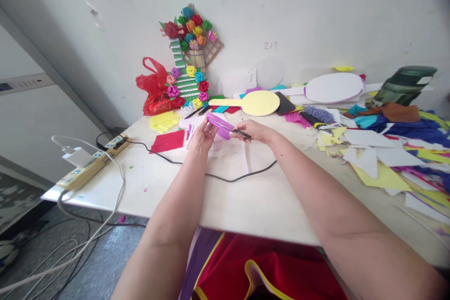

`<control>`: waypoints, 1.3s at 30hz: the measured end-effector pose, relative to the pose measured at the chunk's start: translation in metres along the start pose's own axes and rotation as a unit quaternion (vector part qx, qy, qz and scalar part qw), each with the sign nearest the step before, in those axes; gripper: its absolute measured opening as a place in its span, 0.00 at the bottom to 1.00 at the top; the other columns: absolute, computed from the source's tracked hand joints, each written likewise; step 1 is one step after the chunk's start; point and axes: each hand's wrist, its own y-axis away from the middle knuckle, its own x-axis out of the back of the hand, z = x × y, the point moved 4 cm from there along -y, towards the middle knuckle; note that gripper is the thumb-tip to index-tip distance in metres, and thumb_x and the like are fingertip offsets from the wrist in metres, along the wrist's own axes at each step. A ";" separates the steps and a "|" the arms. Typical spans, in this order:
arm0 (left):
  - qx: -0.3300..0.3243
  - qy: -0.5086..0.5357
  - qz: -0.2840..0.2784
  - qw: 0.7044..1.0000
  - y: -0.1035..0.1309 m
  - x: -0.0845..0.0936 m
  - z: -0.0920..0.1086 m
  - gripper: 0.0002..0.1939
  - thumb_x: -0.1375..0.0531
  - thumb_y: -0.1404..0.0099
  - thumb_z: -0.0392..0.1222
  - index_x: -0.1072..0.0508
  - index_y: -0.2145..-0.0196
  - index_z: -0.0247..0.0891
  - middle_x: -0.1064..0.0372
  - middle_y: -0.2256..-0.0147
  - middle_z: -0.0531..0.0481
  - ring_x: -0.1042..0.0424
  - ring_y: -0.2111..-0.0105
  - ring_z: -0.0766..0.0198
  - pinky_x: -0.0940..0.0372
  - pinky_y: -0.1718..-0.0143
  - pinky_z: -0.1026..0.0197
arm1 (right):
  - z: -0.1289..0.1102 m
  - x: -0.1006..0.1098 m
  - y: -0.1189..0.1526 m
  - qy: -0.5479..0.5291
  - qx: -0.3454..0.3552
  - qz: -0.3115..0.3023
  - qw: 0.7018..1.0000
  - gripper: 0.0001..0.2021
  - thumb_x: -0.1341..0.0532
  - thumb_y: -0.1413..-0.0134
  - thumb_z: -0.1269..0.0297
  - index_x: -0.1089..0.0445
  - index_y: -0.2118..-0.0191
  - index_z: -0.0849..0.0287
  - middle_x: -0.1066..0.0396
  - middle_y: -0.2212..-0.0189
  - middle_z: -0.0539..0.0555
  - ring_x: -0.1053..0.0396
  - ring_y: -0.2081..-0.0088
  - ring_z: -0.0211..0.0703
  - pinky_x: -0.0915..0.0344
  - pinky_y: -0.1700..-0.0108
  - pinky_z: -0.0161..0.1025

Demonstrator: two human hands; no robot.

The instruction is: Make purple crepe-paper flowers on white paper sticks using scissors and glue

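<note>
Over the middle of the table, my left hand (205, 135) pinches a strip of purple paper (222, 130) by its far left end. My right hand (256, 131) is closed round the dark handles of a pair of scissors (242, 134), whose blades lie along the purple paper. Just left of my left hand, a red paper sheet (168, 141) and small purple rolls (189, 130) rest on the table. A narrow white strip (245, 158) lies beneath my right hand.
A power strip (91, 164) with a white charger sits at the left edge, and a black cable (232, 180) crosses the table. Paper scraps (372, 159) pile up at right beside a green bottle (404, 85). Paper-flower crafts (188, 82), a red bag (154, 86) and a yellow paddle shape (260, 103) stand along the wall.
</note>
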 end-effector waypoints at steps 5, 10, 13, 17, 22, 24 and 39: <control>0.001 0.000 0.001 1.000 0.003 -0.001 -0.001 0.03 0.41 0.43 0.34 0.30 0.68 0.35 0.29 0.76 0.49 0.27 0.72 0.65 0.32 0.63 0.61 | -0.001 -0.001 0.000 -0.001 -0.004 0.005 1.000 0.15 0.33 0.61 0.57 0.30 0.72 0.66 0.42 0.87 0.44 0.48 0.86 0.26 0.51 0.84 0.28; -0.001 -0.007 -0.007 1.000 0.004 -0.002 0.000 0.02 0.43 0.41 0.34 0.31 0.69 0.35 0.29 0.76 0.49 0.27 0.74 0.66 0.32 0.64 0.63 | -0.001 -0.001 0.000 0.000 0.001 0.005 1.000 0.15 0.34 0.61 0.57 0.30 0.71 0.66 0.42 0.87 0.44 0.48 0.86 0.26 0.52 0.84 0.28; 0.004 -0.007 0.006 1.000 0.002 -0.001 0.000 0.02 0.43 0.41 0.34 0.31 0.68 0.35 0.29 0.77 0.49 0.27 0.73 0.66 0.32 0.64 0.62 | 0.001 0.000 -0.001 0.004 0.008 0.005 1.000 0.15 0.34 0.61 0.57 0.30 0.71 0.66 0.42 0.87 0.44 0.48 0.86 0.27 0.53 0.85 0.28; 0.008 0.002 0.015 1.000 0.000 0.000 -0.001 0.06 0.41 0.43 0.34 0.30 0.65 0.35 0.29 0.76 0.49 0.27 0.73 0.65 0.32 0.63 0.62 | 0.003 0.000 -0.003 0.003 0.015 0.001 1.000 0.15 0.34 0.61 0.57 0.30 0.71 0.66 0.42 0.87 0.44 0.48 0.86 0.27 0.53 0.84 0.29; 0.011 -0.004 0.019 1.000 0.003 -0.001 0.001 0.06 0.42 0.42 0.34 0.31 0.65 0.35 0.30 0.77 0.49 0.28 0.74 0.66 0.32 0.65 0.63 | 0.004 0.000 -0.002 0.008 0.018 -0.001 1.000 0.16 0.34 0.62 0.56 0.30 0.71 0.66 0.42 0.87 0.44 0.48 0.86 0.27 0.53 0.84 0.29; 0.009 -0.008 0.017 1.000 0.002 -0.001 0.002 0.04 0.42 0.42 0.36 0.31 0.66 0.35 0.30 0.77 0.49 0.28 0.75 0.66 0.32 0.65 0.63 | 0.004 0.000 -0.002 0.011 0.017 -0.005 1.000 0.17 0.33 0.62 0.56 0.30 0.71 0.66 0.42 0.87 0.44 0.48 0.86 0.26 0.53 0.84 0.29; -0.005 -0.026 -0.005 1.000 -0.003 0.001 0.000 0.03 0.41 0.42 0.35 0.31 0.68 0.34 0.29 0.76 0.49 0.28 0.75 0.66 0.31 0.64 0.61 | 0.001 0.000 0.000 0.005 0.000 -0.007 1.000 0.15 0.33 0.61 0.57 0.32 0.74 0.66 0.41 0.87 0.44 0.48 0.86 0.26 0.51 0.84 0.28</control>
